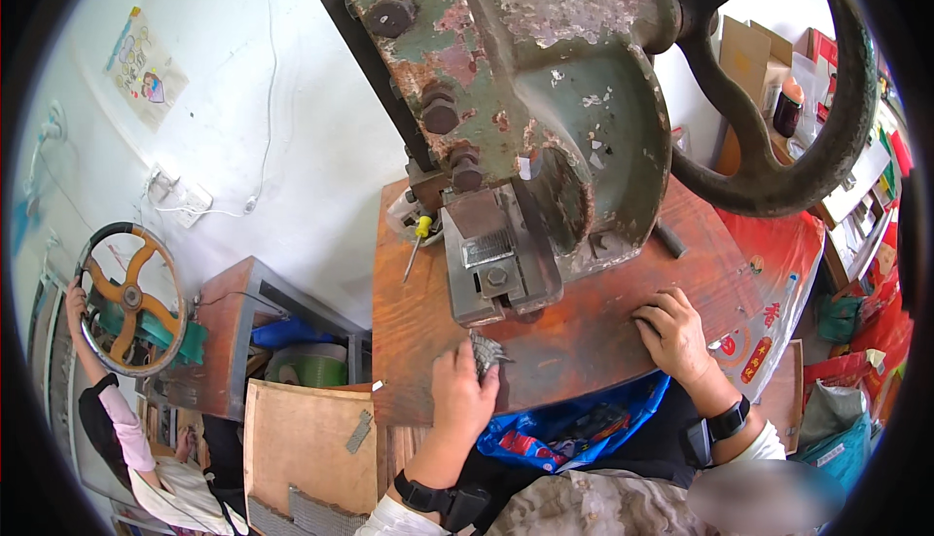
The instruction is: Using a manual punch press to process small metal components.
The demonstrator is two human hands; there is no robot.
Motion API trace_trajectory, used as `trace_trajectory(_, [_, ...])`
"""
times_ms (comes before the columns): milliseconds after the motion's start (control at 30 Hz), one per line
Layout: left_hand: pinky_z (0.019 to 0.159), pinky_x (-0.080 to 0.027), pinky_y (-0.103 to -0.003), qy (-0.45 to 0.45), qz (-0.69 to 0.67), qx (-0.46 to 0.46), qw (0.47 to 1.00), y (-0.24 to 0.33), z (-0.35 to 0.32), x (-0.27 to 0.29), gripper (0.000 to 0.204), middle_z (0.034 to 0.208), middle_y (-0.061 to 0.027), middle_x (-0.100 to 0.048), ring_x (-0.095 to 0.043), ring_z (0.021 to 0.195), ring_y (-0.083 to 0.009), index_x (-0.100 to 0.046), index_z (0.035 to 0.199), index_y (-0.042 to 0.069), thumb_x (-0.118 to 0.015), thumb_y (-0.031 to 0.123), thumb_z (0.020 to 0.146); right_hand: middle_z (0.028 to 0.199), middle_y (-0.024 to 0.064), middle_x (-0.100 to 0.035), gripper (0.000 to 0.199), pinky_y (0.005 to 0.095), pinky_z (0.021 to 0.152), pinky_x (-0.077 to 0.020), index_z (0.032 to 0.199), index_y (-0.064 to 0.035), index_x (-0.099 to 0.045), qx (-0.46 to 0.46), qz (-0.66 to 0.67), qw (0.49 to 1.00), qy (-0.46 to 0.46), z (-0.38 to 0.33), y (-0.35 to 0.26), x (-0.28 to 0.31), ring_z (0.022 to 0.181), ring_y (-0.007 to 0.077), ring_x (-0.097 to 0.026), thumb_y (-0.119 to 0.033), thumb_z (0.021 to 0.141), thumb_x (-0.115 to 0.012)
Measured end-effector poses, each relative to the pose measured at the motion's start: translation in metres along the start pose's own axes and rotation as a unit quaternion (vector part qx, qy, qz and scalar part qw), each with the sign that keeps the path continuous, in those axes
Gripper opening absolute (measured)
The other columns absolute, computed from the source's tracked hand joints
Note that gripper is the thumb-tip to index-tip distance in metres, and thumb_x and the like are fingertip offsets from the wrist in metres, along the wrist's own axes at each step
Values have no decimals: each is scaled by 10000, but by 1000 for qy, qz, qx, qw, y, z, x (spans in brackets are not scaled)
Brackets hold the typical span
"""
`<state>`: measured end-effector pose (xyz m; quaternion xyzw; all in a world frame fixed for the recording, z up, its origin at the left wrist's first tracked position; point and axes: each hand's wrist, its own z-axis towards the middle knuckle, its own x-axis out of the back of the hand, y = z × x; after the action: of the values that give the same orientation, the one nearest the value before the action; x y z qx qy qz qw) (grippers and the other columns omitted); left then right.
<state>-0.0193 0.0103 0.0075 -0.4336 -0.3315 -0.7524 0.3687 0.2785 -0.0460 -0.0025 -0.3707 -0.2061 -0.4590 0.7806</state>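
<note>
My left hand [460, 387] grips a small grey toothed metal piece [486, 351] on the brown wooden bench [574, 337], just in front of the press's die block [496, 268]. My right hand [671, 330] rests palm down on the bench to the right, fingers curled, holding nothing. A large old green hand press [545, 89] with peeling paint stands on the bench above both hands. Its dark flywheel [808, 147] curves off to the right.
A yellow-handled screwdriver [416, 244] lies at the bench's back left. A blue bag [574, 429] sits in my lap. On the left another person's hand [75, 300] holds the orange-spoked wheel [131, 298] of a second press. Boxes and red bags crowd the right.
</note>
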Motion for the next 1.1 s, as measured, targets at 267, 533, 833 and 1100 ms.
trace_trajectory(267, [790, -416, -374, 26, -904, 260, 337, -13, -48, 35, 484, 1020, -174, -575, -526, 920, -280, -495, 1200, -28, -608, 295, 859, 882, 114, -609, 158, 380, 753, -490, 826, -19, -646, 9, -4, 1000, 10, -3, 2, 4, 862, 306, -568, -16, 671, -676])
trace_trajectory(533, [805, -499, -416, -210, -800, 306, 472, 5, -104, 16, 535, 1159, -232, -568, -603, 970, -314, -459, 1248, -98, -593, 251, 866, 869, 122, -612, 147, 388, 763, -487, 821, -16, -641, 28, 10, 999, 13, 5, -4, -3, 864, 317, -571, -16, 677, -672])
trace_trajectory(833, [716, -531, -348, -49, -257, 188, 947, -28, -129, 34, 300, 936, -165, -679, -670, 772, -268, -659, 1020, 18, -670, 253, 834, 889, 186, -574, 109, 431, 823, -439, 845, 33, -602, 21, -11, 1000, -1, -14, 15, 0, 918, 383, -546, 32, 736, -605])
trace_trajectory(1100, [928, -412, -460, 86, 259, 388, 880, -251, -307, 141, 339, 1013, -264, -625, -555, 1027, -442, -592, 1132, 3, -544, 247, 902, 945, 189, -556, 119, 403, 849, -424, 870, 56, -578, -6, 14, 999, -35, -11, 11, -13, 930, 368, -529, 70, 753, -558])
